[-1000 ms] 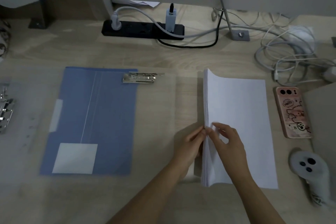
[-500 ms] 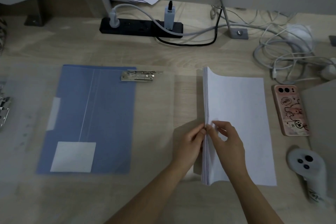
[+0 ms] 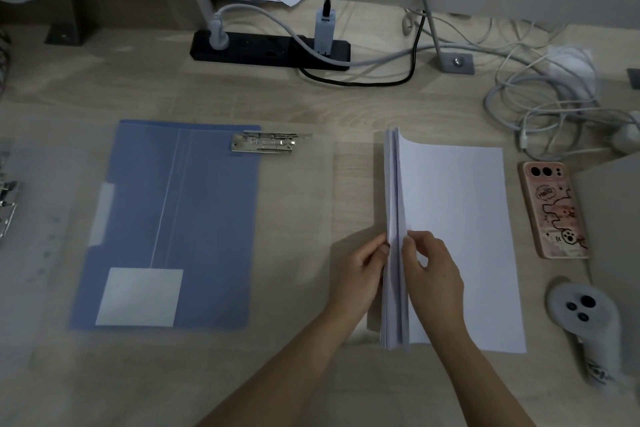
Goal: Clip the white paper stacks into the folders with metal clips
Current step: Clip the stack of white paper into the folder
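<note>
Both hands meet near the desk's (image 3: 346, 107) front edge: the left hand (image 3: 360, 270) and right hand (image 3: 433, 274) pinch a raised sheaf at the left edge of the paper (image 3: 457, 236). Left lies the blue folder (image 3: 180, 218), its clip (image 3: 266, 143) at the far corner.

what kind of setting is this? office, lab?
Most likely an office or home desk: a wood-grain desk with a black power strip and loose charging cables, plus a blue folder and paper stack.
</note>
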A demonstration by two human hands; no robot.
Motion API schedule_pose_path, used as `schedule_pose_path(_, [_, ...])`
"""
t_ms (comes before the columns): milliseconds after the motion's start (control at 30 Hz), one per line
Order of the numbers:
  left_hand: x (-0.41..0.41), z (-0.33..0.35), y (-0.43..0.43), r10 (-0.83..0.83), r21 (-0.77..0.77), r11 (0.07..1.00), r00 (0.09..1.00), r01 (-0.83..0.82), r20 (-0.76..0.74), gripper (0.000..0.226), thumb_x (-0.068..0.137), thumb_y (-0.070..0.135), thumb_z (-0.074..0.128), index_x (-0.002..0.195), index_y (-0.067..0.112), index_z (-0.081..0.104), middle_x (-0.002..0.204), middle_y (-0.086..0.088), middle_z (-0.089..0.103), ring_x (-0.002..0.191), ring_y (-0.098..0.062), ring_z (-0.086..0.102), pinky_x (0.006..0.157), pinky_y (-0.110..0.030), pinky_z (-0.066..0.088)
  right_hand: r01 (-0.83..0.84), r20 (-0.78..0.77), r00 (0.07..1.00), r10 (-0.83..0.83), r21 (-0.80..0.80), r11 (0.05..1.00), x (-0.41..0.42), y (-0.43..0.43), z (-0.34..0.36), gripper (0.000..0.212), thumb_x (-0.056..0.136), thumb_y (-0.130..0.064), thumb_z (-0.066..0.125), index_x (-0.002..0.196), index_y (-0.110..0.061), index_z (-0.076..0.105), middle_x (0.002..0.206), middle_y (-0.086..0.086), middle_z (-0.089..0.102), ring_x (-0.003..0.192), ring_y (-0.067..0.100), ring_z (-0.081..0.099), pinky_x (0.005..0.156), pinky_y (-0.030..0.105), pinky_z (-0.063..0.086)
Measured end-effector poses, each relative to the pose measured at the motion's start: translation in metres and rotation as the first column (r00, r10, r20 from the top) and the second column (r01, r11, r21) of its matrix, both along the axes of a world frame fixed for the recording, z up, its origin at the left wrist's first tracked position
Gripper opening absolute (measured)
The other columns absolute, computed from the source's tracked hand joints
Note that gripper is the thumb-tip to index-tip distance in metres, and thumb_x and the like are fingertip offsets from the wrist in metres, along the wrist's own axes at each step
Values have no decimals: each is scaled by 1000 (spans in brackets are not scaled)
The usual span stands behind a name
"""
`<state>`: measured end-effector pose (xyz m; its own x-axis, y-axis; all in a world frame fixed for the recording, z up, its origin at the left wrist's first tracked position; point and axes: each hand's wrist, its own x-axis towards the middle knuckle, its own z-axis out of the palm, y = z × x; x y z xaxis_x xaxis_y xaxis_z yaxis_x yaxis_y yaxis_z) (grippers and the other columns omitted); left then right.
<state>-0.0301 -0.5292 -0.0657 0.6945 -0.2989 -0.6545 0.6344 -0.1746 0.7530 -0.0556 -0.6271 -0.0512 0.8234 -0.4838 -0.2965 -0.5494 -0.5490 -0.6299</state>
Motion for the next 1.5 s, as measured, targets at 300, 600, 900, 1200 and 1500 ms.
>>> schedule_pose_path(300, [4, 16, -7, -25, 167, 986, 963, -21, 267, 39, 96, 19, 43, 135, 21, 43, 130, 12, 45, 117, 4, 42, 101, -12, 33, 34, 39, 999, -34, 9, 999, -1, -3, -1, 22, 96, -17, 40, 88, -9, 59, 87, 4, 61, 73, 12, 52, 63, 9, 35])
schedule_pose_path(600, [10, 20, -23, -123, 201, 972, 992, 121, -4, 33, 99, 26, 30, 130, 19, 40, 110, 1, 57, 93, -10, 54, 72, -17, 40, 66, 30, 997, -68, 74, 995, -6, -6, -5, 29, 97, -16, 39, 113, -12, 63, 113, -3, 60, 98, 6, 51, 82, 11, 33])
schedule_pose_path(900, [21, 37, -2, -116, 163, 982, 986, 96, 120, 33, 97, 14, 33, 128, 16, 46, 127, -2, 58, 105, -16, 55, 86, -24, 44, 285, 52, 954, -294, 126, 950, -5, -51, 13, 39, 93, -18, 47, 132, -15, 47, 127, 5, 53, 113, 21, 52, 95, 42, 46])
schedule_pose_path(1200, [36, 49, 102, 114, 138, 982, 986, -131, 121, 44, 97, 18, 40, 141, 12, 35, 141, 0, 44, 132, -20, 41, 113, -41, 30, 300, -75, 952, -297, 428, 853, 10, -14, 31, 24, 96, -18, 40, 110, -15, 60, 112, 13, 63, 102, 30, 58, 85, 40, 46])
schedule_pose_path(1500, [14, 31, 207, 278, 258, 921, 957, -290, 85, 48, 98, 25, 38, 144, 14, 29, 149, -1, 35, 138, -19, 33, 116, -36, 23, 163, -63, 986, -152, 493, 855, 25, 97, 19, 17, 94, -13, 42, 102, -15, 58, 82, 10, 57, 73, 21, 51, 63, 30, 38])
